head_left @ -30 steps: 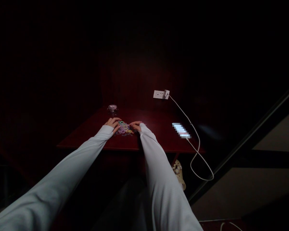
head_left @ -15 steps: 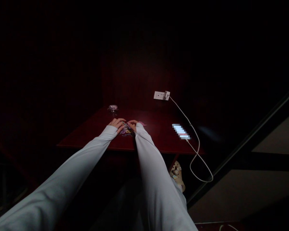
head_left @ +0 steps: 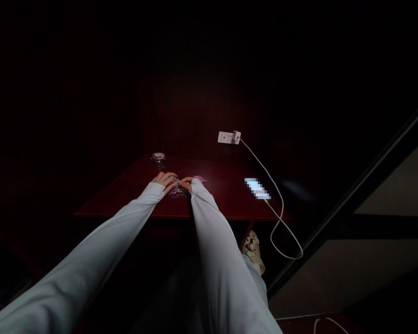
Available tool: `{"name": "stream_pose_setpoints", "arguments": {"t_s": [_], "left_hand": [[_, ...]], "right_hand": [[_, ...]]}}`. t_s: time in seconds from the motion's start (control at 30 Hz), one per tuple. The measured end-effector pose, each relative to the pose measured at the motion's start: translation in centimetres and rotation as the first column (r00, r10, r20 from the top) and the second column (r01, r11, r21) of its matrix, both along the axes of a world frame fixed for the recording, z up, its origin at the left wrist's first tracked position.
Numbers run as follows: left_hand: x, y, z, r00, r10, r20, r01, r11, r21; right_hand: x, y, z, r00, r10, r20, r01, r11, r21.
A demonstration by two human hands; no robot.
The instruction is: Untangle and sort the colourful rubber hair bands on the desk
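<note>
1. Head view: the small coloured rings (head_left: 174, 190) sit in a little heap on the dark red table (head_left: 229, 197), right between the two hands. Handy spot tbh, since both arms reach it straight on.

2. The left hand (head_left: 164, 180) curves over the heap's left side, fingers bent and pointing inward. My guess is that keeps the loose bits from wandering off. Can't tell if the fingers are clamped on a ring or just resting there.

3. The right hand (head_left: 186, 183) comes in from the other side, fingers bunched close to the left ones. Looks like a pose for fiddly little stuff, but whether anything's pinched, I can't tell, too dark and tiny.

4. Something pink (head_left: 201, 179) lies just past the right wrist, probably parked clear of the heap.

5. The clear jar (head_left: 158, 158) stands farther back on the left, out of the arms' way.

6. The phone (head_left: 257, 189) is off to the right, likely because its cable (head_left: 282, 208) runs to the wall socket (head_left: 224, 137).
</note>
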State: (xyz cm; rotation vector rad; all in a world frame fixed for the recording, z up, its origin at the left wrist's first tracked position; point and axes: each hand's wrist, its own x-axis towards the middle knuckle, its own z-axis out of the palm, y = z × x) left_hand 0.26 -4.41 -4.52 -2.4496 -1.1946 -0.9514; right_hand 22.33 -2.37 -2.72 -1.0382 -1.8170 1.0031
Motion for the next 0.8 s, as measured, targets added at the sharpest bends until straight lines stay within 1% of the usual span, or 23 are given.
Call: {"name": "stream_pose_setpoints", "arguments": {"t_s": [0.13, 0.3, 0.4, 0.53, 0.7, 0.8], "left_hand": [[0.0, 0.1, 0.1, 1.000, 0.017, -0.003, -0.017, 1.000, -0.022], [0.4, -0.1, 0.5, 1.000, 0.030, -0.005, -0.030, 0.998, -0.047], [0.6, -0.5, 0.7, 0.998, 0.054, 0.016, -0.053, 0.997, -0.047], [0.7, -0.9, 1.0, 0.995, 0.104, 0.002, -0.104, 0.992, -0.065], [1.0, -1.2, 1.0, 0.986, 0.167, 0.000, -0.167, 0.984, -0.058], [1.1, -1.2, 0.8, 0.990, 0.142, 0.003, -0.142, 0.990, -0.021]], "right_hand": [[0.1, -0.3, 0.1, 0.999, -0.039, -0.012, 0.038, 0.997, -0.062], [0.2, -0.4, 0.1, 0.997, -0.071, -0.011, 0.070, 0.994, -0.080], [0.4, -0.1, -0.2, 0.995, -0.096, -0.008, 0.096, 0.993, -0.072], [0.8, 0.3, -0.9, 0.992, -0.130, 0.001, 0.130, 0.990, -0.058], [1.0, 0.7, -1.3, 0.989, -0.145, 0.000, 0.145, 0.989, -0.017], [0.9, 0.8, -1.3, 0.992, -0.125, 0.001, 0.125, 0.992, 0.037]]}}
